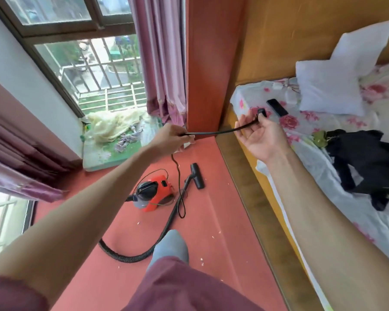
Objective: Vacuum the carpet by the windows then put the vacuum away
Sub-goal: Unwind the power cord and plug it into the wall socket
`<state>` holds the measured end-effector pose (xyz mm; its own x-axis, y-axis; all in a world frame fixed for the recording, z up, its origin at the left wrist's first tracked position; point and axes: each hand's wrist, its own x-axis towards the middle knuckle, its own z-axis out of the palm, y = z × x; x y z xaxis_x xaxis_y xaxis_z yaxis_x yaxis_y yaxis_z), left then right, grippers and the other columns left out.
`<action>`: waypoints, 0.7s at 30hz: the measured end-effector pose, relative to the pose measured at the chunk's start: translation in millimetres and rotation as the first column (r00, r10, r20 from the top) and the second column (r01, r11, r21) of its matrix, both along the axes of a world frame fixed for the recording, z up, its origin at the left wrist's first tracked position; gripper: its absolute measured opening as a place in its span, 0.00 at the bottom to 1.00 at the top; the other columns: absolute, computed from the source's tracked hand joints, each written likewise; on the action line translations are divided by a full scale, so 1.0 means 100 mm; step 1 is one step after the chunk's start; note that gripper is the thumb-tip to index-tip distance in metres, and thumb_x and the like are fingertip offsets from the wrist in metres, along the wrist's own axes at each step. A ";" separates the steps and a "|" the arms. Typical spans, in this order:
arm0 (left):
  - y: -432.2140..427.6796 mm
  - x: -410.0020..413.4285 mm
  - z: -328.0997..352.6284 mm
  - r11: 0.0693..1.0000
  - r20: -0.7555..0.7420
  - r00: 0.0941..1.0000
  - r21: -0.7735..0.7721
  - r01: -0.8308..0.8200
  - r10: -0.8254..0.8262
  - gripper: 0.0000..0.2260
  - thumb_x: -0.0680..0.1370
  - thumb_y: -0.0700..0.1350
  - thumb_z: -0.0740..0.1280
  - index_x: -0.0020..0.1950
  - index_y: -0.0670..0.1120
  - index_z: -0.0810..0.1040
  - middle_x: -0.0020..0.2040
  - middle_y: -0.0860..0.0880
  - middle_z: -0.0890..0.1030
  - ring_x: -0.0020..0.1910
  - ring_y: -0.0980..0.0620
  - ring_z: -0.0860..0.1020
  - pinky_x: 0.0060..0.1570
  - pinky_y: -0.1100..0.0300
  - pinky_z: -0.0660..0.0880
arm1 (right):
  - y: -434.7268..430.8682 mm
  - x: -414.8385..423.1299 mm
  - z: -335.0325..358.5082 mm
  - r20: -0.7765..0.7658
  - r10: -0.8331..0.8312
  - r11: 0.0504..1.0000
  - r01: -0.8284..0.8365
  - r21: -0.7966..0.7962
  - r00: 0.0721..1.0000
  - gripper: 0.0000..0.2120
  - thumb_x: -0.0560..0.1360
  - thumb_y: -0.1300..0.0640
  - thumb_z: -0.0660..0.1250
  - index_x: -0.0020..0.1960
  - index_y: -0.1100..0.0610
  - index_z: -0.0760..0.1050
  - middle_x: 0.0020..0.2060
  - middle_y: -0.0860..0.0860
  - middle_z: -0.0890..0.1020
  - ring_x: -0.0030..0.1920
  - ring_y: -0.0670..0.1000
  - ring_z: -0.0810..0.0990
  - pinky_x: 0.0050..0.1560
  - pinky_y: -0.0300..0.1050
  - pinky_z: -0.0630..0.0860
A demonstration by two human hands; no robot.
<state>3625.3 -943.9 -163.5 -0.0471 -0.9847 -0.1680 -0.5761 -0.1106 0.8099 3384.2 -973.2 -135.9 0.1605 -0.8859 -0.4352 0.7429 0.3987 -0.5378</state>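
Observation:
A red and black canister vacuum (154, 191) sits on the red carpet (213, 212) below the windows. Its black hose (130, 257) curves across the floor to a wand ending in a black floor nozzle (198, 176). A black power cord (213, 132) is stretched between my two raised hands. My left hand (173, 140) pinches the cord, which drops from there to the floor and loops by the vacuum. My right hand (262, 135) holds the cord's end, with the black plug (261, 112) sticking up past my fingers.
A bed (337, 167) with a wooden frame runs along the right, carrying a pillow, a phone and dark clothes. A wooden pillar (206, 63) and purple curtains (160, 57) stand ahead. A green mat (112, 151) with crumpled cloth lies under the window. White scraps dot the carpet.

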 end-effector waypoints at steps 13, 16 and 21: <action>-1.38 0.04 -0.55 0.961 -0.091 0.967 0.128 0.247 -0.236 0.10 0.77 0.43 0.72 0.46 0.35 0.83 0.39 0.42 0.85 0.33 0.57 0.83 0.39 0.65 0.79 | -1.17 -0.25 -0.43 -0.225 -0.075 0.990 0.100 0.098 0.972 0.15 0.84 0.51 0.56 0.46 0.58 0.75 0.40 0.52 0.79 0.37 0.50 0.82 0.51 0.47 0.78; -1.78 0.05 -0.64 0.932 -0.092 0.953 0.197 0.303 -0.290 0.10 0.77 0.43 0.71 0.37 0.42 0.80 0.39 0.45 0.85 0.40 0.54 0.85 0.37 0.70 0.77 | -1.54 -0.13 -0.49 -0.293 -0.035 0.986 0.082 0.148 0.955 0.14 0.83 0.52 0.57 0.45 0.58 0.75 0.38 0.51 0.79 0.38 0.49 0.82 0.48 0.46 0.78; -2.34 0.05 -0.61 0.872 -0.080 0.904 0.242 0.426 -0.420 0.07 0.78 0.44 0.71 0.41 0.43 0.82 0.38 0.46 0.85 0.35 0.56 0.83 0.38 0.69 0.78 | -2.13 0.06 -0.44 -0.311 -0.037 0.982 0.092 0.164 0.950 0.13 0.83 0.54 0.57 0.45 0.58 0.74 0.36 0.52 0.78 0.33 0.49 0.80 0.45 0.45 0.77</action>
